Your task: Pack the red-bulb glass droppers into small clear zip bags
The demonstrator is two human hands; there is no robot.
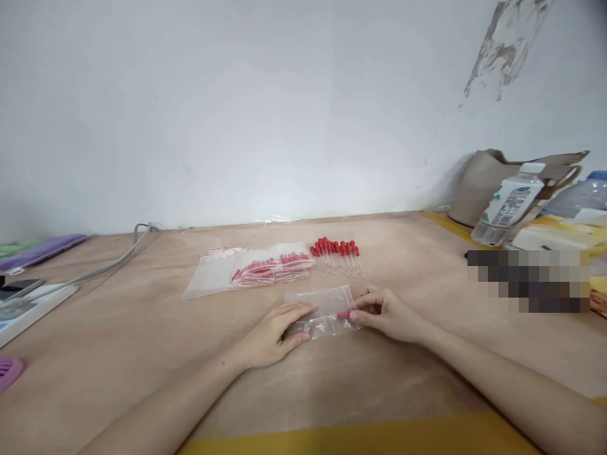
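While my left hand [269, 336] rests wide on one zip bag [329, 300], my right hand [391, 316] sits narrow at a red bulb [343, 315], grip unclear; red-bulbed droppers [336, 247], bag's twelve o'clock.

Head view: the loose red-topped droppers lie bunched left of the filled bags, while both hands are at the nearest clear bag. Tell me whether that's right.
Wrong side: the loose red-topped droppers lie bunched right of the filled bags in the head view. The left hand and the right hand are indeed at the nearest clear bag.
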